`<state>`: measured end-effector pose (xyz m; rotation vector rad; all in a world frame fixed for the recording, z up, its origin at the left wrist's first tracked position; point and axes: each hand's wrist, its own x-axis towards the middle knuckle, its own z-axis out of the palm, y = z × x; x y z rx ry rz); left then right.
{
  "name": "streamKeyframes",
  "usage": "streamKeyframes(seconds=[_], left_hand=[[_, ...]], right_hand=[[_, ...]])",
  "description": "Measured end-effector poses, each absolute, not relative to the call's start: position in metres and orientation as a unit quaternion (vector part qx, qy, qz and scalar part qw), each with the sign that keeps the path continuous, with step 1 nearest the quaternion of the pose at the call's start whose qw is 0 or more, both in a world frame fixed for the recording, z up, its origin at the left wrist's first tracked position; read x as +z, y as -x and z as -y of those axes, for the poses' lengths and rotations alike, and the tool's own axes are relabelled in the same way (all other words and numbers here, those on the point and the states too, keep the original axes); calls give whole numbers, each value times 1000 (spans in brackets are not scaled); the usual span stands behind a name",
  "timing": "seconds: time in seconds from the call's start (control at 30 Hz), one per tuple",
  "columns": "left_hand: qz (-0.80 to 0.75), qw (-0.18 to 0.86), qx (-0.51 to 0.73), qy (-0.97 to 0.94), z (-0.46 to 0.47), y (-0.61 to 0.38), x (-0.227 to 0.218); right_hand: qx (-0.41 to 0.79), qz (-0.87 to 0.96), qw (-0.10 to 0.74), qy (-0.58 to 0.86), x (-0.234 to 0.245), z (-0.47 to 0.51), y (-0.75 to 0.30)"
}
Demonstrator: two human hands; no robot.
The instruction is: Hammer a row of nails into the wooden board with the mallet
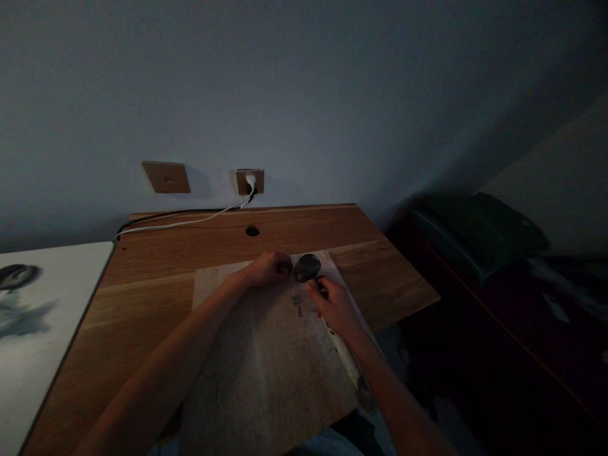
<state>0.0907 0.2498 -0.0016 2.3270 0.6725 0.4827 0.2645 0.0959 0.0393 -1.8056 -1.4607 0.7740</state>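
Note:
My right hand (331, 305) is closed round the stem of a spoon-like tool with a dark oval head (307, 268), which points away from me. To its left, my left hand (270, 268) is curled, fingertips close to the oval head; whatever it may hold is hidden. Both hands are over the far part of a pale board (266, 361). Between them, on the board, lies a small cluster of thin metallic pieces (297, 304), too small to name. A long pale strip with dark spots (346, 360) runs beneath my right wrist; whether it joins the tool I cannot tell.
The board rests on a wooden desk (156, 285) against the wall. A white-topped surface (57, 304) adjoins it on the left. Cables run along the back to a wall socket (249, 182). Right of the desk is a dark area with a dark green cushion-like item (484, 231).

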Motion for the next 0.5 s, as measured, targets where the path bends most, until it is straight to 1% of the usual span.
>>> streamKeyframes(seconds=[0.1, 0.2, 0.33, 0.5], left_hand=[[-263, 341, 191, -882, -247, -90, 5], [-238, 354, 149, -892, -241, -92, 15], [-195, 372, 68, -905, -231, -96, 23], [-188, 342, 42, -920, -225, -100, 27]], right_hand=[[297, 558, 333, 699, 41, -82, -269], [301, 552, 323, 707, 32, -71, -276], [307, 524, 360, 708, 13, -66, -283], [320, 518, 374, 700, 7, -66, -284]])
